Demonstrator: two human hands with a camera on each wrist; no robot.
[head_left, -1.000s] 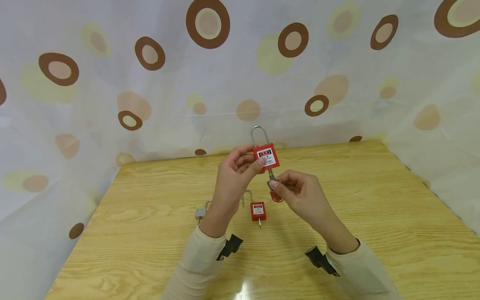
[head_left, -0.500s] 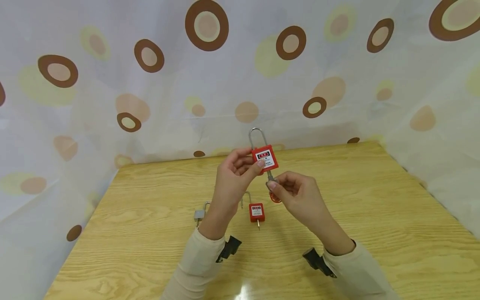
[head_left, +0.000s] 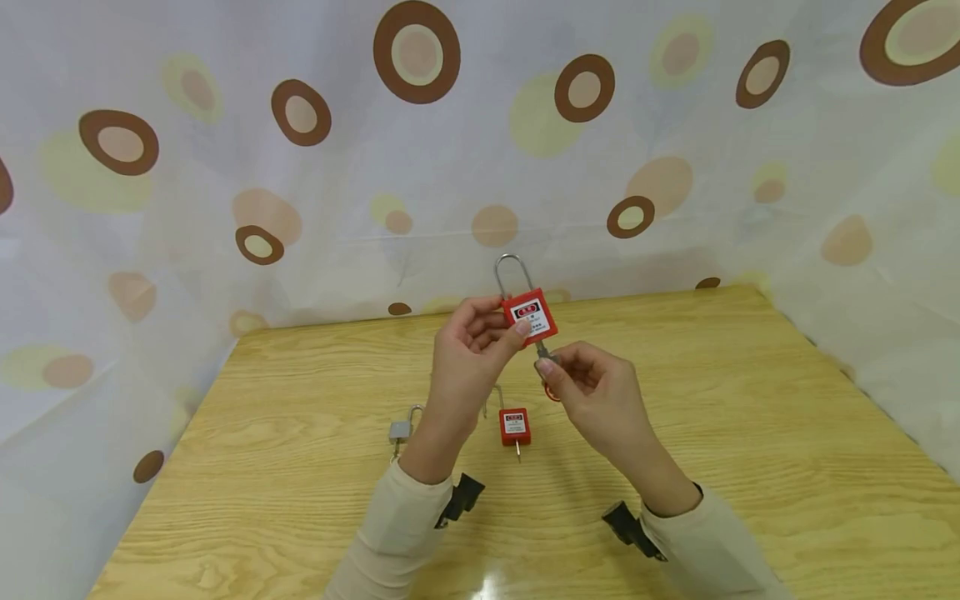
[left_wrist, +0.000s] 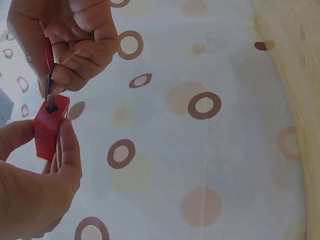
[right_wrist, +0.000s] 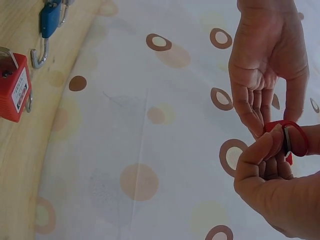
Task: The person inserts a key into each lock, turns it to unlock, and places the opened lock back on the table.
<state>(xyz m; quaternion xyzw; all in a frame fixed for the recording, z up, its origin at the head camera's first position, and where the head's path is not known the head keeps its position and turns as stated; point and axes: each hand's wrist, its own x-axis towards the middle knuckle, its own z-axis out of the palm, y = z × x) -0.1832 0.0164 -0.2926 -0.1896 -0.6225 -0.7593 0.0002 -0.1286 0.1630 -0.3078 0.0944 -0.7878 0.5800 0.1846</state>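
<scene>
In the head view my left hand holds a red padlock upright above the table, thumb on its white label. Its long metal shackle points up; whether it is locked cannot be made out. My right hand pinches a key that sits in the keyhole on the padlock's underside. A red ring hangs from the key in the right wrist view. From below, the left wrist view shows the key entering the red body, gripped between thumb and fingers.
A second red padlock with a key in it lies on the wooden table. Left of it is a grey padlock, partly behind my left wrist. In the right wrist view a blue padlock shows. A patterned sheet hangs behind.
Both hands keep nearly the same place and grip. My right hand has turned slightly at the key, and less of the red ring shows below it.
</scene>
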